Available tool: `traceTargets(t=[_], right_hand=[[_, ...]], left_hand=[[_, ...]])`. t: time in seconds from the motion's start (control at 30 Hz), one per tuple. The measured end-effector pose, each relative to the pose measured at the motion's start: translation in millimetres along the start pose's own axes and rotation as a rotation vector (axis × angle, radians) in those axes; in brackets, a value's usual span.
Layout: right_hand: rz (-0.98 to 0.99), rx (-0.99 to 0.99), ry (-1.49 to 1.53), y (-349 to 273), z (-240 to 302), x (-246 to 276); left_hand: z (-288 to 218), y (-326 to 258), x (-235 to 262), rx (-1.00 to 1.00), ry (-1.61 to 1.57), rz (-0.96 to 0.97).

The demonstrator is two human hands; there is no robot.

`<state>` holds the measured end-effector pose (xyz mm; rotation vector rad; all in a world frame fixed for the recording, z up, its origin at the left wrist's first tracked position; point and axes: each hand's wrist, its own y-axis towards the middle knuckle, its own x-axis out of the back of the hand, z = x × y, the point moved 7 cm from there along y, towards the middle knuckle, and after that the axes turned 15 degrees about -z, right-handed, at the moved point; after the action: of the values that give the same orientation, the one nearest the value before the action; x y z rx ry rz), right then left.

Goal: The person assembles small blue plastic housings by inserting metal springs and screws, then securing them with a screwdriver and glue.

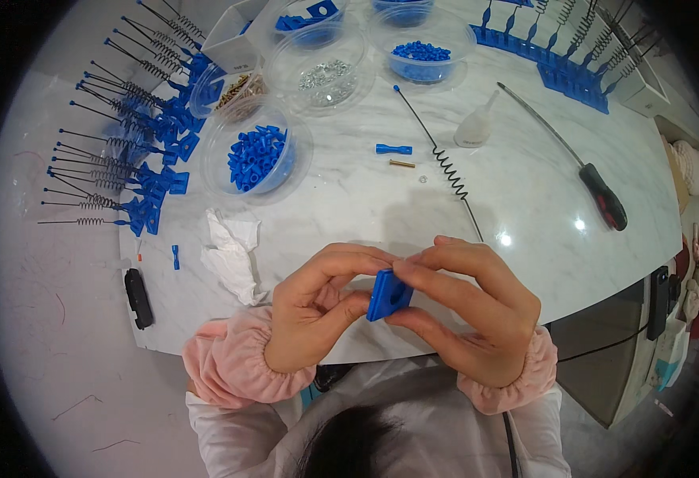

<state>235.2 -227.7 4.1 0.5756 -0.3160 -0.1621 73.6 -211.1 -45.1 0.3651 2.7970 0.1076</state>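
Between my two hands, near the front edge of the table, is a small blue square plate (389, 295) with a round hole in it. My left hand (310, 311) pinches its left side with thumb and fingers. My right hand (477, 307) grips the right side, its thumb at the bottom edge and fingers at the top. Beyond my hands lies a black spring wire (450, 169) with a blue tip. Left of that wire are a short blue sleeve (394, 149), a brass-coloured pin (402, 164) and a tiny shiny ring-like part (423, 179).
Clear tubs hold blue parts (258, 159), silvery bits (327, 82) and blue pellets (421, 52). At the right are a dropper bottle (477, 125) and a screwdriver (602, 196). Blue bases with spring wires (154, 195) line the left edge, near a crumpled tissue (232, 255) and black tool (138, 299).
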Motion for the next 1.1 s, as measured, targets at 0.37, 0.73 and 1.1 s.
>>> traceTargets(t=[0.37, 0.73, 1.1], right_hand=[[-0.015, -0.053, -0.009, 3, -6, 20], [0.034, -0.118, 0.085, 4, -13, 17], [0.017, -0.064, 0.109, 2, -10, 15]], left_hand=[[2, 1, 1, 0.012, -0.104, -0.022], [10, 1, 7, 0.145, -0.060, -0.110], [9, 0, 4, 0.150, -0.089, -0.065]])
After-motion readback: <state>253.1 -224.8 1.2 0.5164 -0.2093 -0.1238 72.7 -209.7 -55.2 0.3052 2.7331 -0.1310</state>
